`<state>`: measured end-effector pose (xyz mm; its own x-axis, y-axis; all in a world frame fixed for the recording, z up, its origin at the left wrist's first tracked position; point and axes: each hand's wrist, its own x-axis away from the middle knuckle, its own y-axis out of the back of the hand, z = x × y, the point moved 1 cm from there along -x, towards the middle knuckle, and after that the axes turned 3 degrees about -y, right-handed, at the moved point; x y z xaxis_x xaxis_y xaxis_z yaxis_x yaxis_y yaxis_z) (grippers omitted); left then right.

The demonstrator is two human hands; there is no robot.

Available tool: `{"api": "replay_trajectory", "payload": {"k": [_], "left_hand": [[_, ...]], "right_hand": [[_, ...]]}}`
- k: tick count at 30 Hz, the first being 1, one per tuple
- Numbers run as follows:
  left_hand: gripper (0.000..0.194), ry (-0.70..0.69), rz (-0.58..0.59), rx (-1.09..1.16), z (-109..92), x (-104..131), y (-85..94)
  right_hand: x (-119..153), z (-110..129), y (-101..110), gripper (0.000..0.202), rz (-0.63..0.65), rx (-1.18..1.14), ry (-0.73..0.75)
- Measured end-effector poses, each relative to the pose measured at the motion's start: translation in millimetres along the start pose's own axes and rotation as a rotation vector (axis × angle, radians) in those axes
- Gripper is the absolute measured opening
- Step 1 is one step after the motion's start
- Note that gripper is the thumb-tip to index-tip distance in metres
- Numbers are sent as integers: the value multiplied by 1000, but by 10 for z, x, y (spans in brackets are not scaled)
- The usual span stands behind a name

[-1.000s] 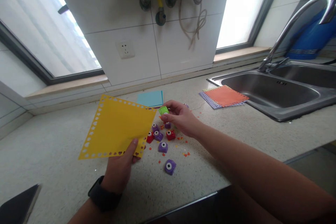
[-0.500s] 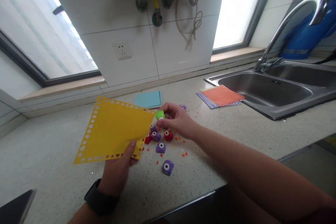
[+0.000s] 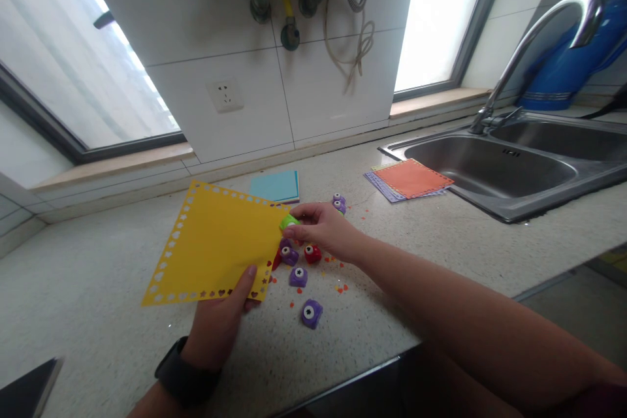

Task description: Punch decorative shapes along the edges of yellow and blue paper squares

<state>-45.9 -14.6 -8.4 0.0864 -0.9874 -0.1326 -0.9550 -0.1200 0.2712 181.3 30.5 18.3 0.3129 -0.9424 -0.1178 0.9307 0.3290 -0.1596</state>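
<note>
Yellow paper [image 3: 215, 241] with small shapes cut along its edges is pinched at its lower right by my left hand [image 3: 225, 320], thumb on top. My right hand [image 3: 323, 230] grips a green punch [image 3: 289, 223] at the paper's right edge. Just below it on the counter are purple punches [image 3: 298, 276] and a red punch [image 3: 312, 253], with small red and orange paper bits scattered around. Another purple punch [image 3: 311, 313] lies nearer the front edge. More purple punches [image 3: 338, 202] sit behind my right hand.
Blue paper sheets [image 3: 275, 185] lie towards the wall. An orange sheet [image 3: 415, 178] tops a paper stack beside the steel sink [image 3: 490, 170] with its faucet [image 3: 543, 26]. A dark flat object [image 3: 29, 388] is at the lower left.
My right hand has moved slightly left and down with the green punch, which now sits lower on the yellow paper's right edge. The view has shifted a little.
</note>
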Motion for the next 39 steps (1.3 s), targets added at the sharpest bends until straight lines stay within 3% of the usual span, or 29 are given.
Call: {"api": "replay_trajectory", "payload": {"k": [5, 12, 20, 31, 39], "left_hand": [[23, 35, -4, -42, 47, 18, -59], [26, 78, 6, 79, 36, 25, -110], [26, 117, 32, 170, -98, 54, -140], [29, 130, 106, 241, 24, 6, -128], [32, 135, 124, 296, 49, -23, -142]], "right_hand": [[25, -13, 6, 30, 53, 141, -28], [62, -37, -36, 39, 112, 221, -141], [119, 18, -123, 40, 159, 162, -230], [120, -71, -181, 36, 244, 85, -265], [94, -174, -209, 32, 222, 60, -268]]}}
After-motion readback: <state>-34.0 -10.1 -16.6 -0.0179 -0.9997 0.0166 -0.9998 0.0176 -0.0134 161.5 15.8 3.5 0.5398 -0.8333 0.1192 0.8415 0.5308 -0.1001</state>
